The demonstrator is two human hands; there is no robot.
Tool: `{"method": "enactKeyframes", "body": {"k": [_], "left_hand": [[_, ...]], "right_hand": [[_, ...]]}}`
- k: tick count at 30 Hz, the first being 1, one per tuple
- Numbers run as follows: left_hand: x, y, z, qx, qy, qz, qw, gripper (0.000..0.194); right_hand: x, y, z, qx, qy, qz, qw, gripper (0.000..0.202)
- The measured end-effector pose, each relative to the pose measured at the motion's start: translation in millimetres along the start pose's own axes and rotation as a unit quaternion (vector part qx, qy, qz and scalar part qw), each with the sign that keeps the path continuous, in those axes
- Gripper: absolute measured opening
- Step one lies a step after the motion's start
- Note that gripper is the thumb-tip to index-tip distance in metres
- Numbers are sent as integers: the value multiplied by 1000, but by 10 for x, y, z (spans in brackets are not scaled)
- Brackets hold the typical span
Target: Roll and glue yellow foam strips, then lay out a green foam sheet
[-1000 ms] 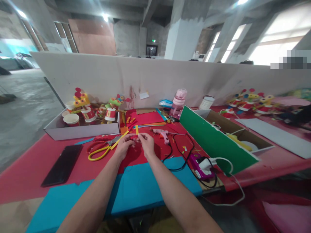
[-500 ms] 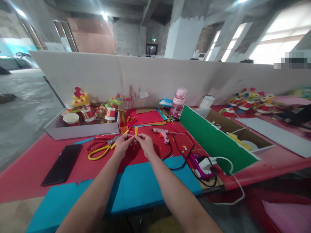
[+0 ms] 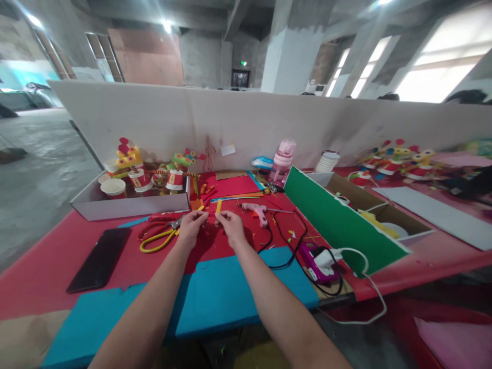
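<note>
My right hand [image 3: 231,228] pinches a small yellow strip [image 3: 219,206], which stands up from the fingertips over the red tabletop. Just to its left is my left hand [image 3: 192,228], its thumb and fingertips pressed together; whatever they hold is too small to make out. A small gap separates the two sets of fingertips. Yellow-handled scissors [image 3: 157,242] and red-handled pliers [image 3: 156,223] lie left of my left hand. To the right of my right hand rests a pink glue gun [image 3: 258,211] with a black cord.
A white box [image 3: 130,209] of paper-cup figures stands at the left, near a black phone [image 3: 98,260]. Blue sheets [image 3: 223,294] cover the front edge. At the right are a purple power strip [image 3: 317,264] with cables and a green-sided box [image 3: 338,220]. A white partition [image 3: 246,128] rises behind.
My hands have moved slightly apart at the fingertips. The yellow strip has shifted a little to the right with my right hand and leans slightly.
</note>
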State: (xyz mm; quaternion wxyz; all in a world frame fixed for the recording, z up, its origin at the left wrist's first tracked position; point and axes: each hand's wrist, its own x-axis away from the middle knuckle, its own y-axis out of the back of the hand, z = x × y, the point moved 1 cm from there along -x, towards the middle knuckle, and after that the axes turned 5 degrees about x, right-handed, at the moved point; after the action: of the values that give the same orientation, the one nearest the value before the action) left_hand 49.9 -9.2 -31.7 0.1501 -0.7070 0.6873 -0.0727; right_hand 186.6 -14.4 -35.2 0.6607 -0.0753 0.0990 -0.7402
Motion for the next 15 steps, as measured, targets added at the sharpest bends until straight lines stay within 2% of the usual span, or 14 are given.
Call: {"method": "enactKeyframes", "body": {"k": [4,6,10,15], "left_hand": [[5,18,-47,55,-10,-32,998,29],[15,-8,-60,69,-6,-18,997,30],[28,-63,-39,27,-8,35,999,30],[0,-22,3,-6,-24,27,999,28]], "right_hand": [[-32,17,-26,-54,-16,-22,998,33],[-32,14,-34,-78,-21,-22,997,33],[13,-22,-20,-72,-20,5,997,30],[69,-62,2,-51,-50,62,995,31]]}}
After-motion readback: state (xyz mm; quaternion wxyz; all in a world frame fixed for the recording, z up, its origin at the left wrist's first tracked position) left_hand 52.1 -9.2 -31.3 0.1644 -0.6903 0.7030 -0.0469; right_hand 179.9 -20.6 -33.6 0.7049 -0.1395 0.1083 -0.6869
